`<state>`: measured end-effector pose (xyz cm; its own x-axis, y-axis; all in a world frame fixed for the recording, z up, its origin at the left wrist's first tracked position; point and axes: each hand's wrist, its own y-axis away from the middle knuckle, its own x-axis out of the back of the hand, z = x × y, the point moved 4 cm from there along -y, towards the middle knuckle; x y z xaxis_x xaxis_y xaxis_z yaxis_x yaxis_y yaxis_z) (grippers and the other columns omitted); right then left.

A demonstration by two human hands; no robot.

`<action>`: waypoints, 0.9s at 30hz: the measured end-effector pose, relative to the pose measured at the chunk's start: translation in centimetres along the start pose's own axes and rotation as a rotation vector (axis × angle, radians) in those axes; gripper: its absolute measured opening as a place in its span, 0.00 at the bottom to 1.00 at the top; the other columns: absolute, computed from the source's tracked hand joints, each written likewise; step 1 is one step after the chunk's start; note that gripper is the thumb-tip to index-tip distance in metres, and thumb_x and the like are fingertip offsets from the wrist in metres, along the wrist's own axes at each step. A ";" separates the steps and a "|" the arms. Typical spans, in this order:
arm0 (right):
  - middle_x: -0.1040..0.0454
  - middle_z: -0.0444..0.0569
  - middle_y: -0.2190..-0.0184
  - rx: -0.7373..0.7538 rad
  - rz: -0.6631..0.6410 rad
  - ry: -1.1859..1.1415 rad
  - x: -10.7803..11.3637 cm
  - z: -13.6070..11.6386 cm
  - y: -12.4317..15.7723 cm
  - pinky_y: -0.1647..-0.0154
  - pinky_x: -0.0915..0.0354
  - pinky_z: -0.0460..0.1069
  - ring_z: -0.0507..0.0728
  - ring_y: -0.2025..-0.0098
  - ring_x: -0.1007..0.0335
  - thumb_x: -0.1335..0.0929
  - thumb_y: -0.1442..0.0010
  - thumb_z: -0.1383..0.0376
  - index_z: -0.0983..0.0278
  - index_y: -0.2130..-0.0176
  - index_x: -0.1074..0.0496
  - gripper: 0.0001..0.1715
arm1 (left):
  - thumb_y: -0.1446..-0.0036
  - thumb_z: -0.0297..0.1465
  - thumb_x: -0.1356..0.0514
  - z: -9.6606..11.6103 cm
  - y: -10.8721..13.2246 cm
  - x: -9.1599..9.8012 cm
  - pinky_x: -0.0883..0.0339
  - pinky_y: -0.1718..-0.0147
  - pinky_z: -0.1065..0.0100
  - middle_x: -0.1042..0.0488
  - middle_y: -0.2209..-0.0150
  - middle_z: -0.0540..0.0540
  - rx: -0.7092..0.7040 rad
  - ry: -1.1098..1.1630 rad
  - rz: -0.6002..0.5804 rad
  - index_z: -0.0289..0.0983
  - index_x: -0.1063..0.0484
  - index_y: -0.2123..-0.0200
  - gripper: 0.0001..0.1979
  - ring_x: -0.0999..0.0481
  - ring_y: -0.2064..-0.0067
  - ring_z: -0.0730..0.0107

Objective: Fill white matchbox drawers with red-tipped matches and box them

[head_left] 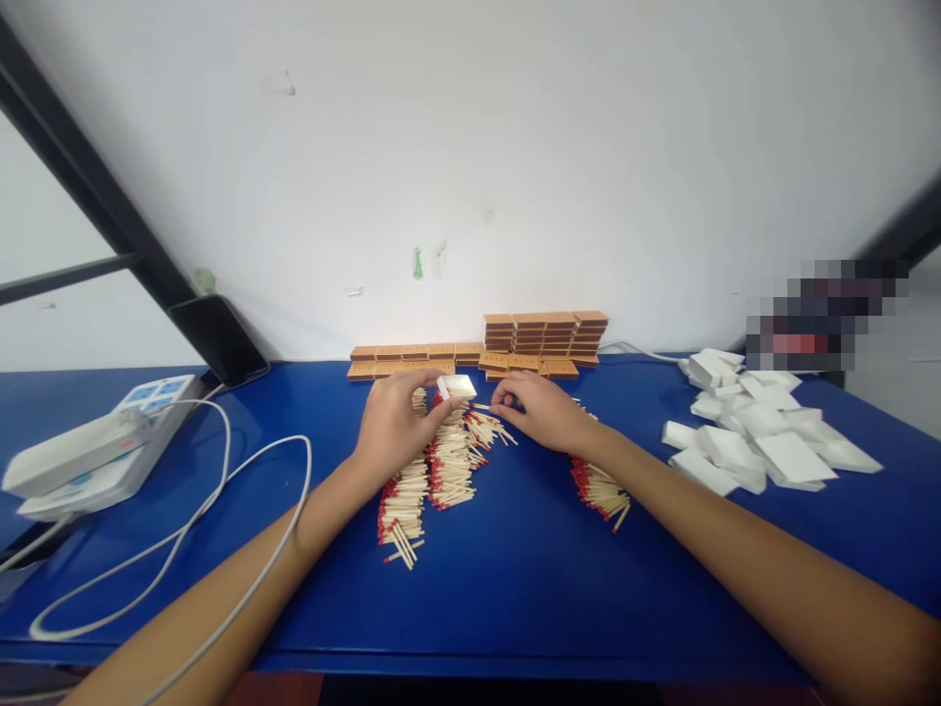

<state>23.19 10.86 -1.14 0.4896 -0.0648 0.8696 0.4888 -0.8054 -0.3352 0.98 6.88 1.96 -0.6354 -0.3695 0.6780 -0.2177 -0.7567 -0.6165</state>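
Observation:
My left hand [402, 417] grips a small white matchbox tray [459, 388] between thumb and fingers, its open side facing up. Just to the right, my right hand [535, 406] has its fingertips pinched on the end of a matchstick [481, 406], whose other end points toward the tray. Under and in front of the hands lie heaps of red-tipped matches [450, 466], roughly lined up in rows. Another heap of matches [599, 490] lies beneath my right wrist, partly hidden by the forearm.
Orange matchbox sleeves [545, 335] stand stacked along the wall. White matchbox trays [757, 422] are piled at the right. At the left are a power strip [110, 480], a dark phone [219, 338] leaning back, and a looped white cable [221, 490] beside my left forearm.

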 end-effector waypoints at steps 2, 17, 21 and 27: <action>0.24 0.51 0.63 -0.011 -0.027 0.028 -0.3 -0.1 0.0 0.57 0.36 0.51 0.59 0.58 0.29 0.31 0.32 0.66 0.63 0.65 0.26 0.07 | 0.39 0.40 0.29 0.3 0.0 0.0 0.27 0.50 0.50 0.16 0.53 0.42 -0.016 -0.006 0.004 0.38 0.20 0.52 0.16 0.17 0.50 0.49; 0.26 0.52 0.63 0.062 0.184 0.034 3.4 -0.6 1.5 0.56 0.35 0.55 0.61 0.58 0.30 0.36 0.28 0.65 0.61 0.62 0.31 0.08 | 0.38 0.43 0.30 0.9 0.3 -0.1 0.29 0.49 0.49 0.16 0.53 0.44 -0.070 -0.026 -0.032 0.41 0.20 0.52 0.16 0.18 0.50 0.50; 0.26 0.51 0.63 0.131 0.233 -0.009 3.1 -2.8 1.7 0.55 0.35 0.55 0.61 0.57 0.30 0.36 0.28 0.64 0.60 0.62 0.31 0.08 | 0.38 0.42 0.30 1.6 0.6 -0.4 0.28 0.49 0.51 0.16 0.52 0.45 -0.094 0.058 -0.070 0.42 0.20 0.52 0.15 0.18 0.50 0.53; 0.26 0.50 0.63 0.150 0.261 -0.069 2.9 -4.0 2.2 0.57 0.36 0.54 0.60 0.59 0.30 0.37 0.27 0.63 0.61 0.60 0.29 0.09 | 0.38 0.42 0.29 2.3 0.6 -0.2 0.26 0.50 0.53 0.16 0.53 0.45 -0.092 0.116 -0.057 0.42 0.19 0.52 0.15 0.17 0.51 0.55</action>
<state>22.82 6.60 2.12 0.6577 -0.2141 0.7222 0.4387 -0.6704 -0.5984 2.66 5.26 2.30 -0.7006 -0.2584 0.6651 -0.3193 -0.7200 -0.6161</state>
